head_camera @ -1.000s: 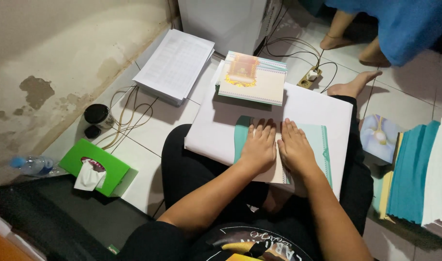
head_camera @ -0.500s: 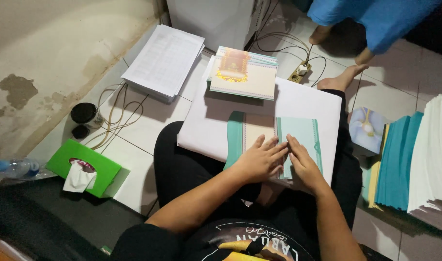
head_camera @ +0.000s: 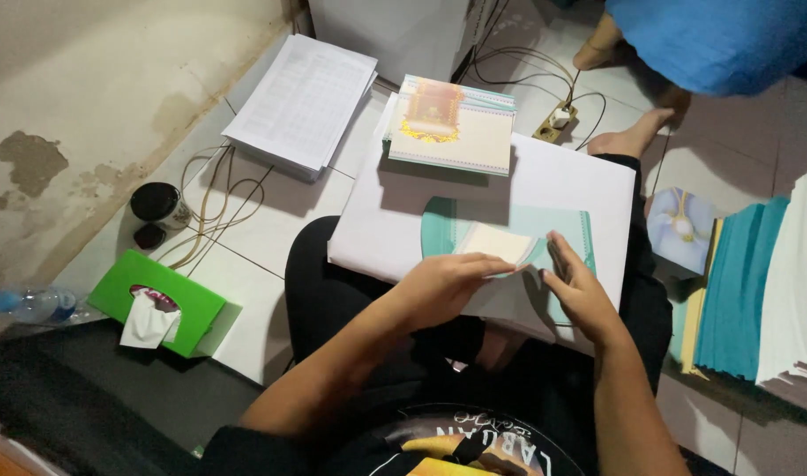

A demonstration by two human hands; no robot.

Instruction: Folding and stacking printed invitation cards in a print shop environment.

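Note:
I sit on the floor with a big white board [head_camera: 545,181] across my lap. On it lies a teal card [head_camera: 474,220] with a cream inner face, partly folded open. My left hand [head_camera: 443,284] pinches the card's lifted near flap. My right hand [head_camera: 580,291] rests flat on the card's right half, fingers spread. A stack of finished cards with an orange and cream cover [head_camera: 452,123] sits at the board's far edge.
A pile of printed sheets [head_camera: 302,101] lies at far left, cables and a dark jar [head_camera: 156,203] beside it. A green tissue box [head_camera: 161,304] and a water bottle [head_camera: 33,304] sit left. Teal and white paper stacks [head_camera: 756,282] stand right. Another person's feet [head_camera: 633,137] are beyond the board.
Both hands were pressed flat together on the teal card. Now they have parted, and the left hand has lifted a flap, showing the cream inside.

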